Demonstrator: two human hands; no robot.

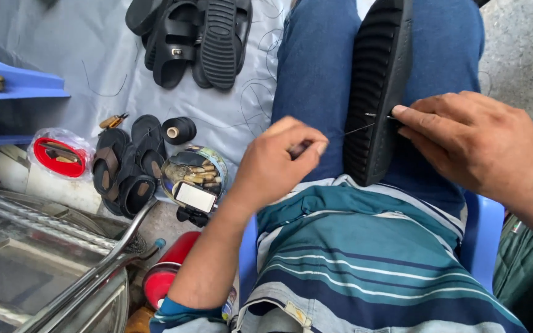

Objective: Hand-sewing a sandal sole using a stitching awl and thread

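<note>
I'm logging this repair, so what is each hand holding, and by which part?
Left hand pinches a tool handle. Right hand grips the black sole at its side edge.

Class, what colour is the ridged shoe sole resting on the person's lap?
The shoe sole is black, with ridged tread; the head view shows it clearly.

The sole (374,92) on the lap is matt black rubber with a ribbed tread. The jeans (316,68) are blue denim, the shirt (365,259) soft striped cloth. The chair (481,237) looks like smooth blue plastic. At the far left, the sheet (94,55) is grey and faintly glossy, the spool (179,130) carries dark thread, and the rail (87,271) is shiny metal.
</note>
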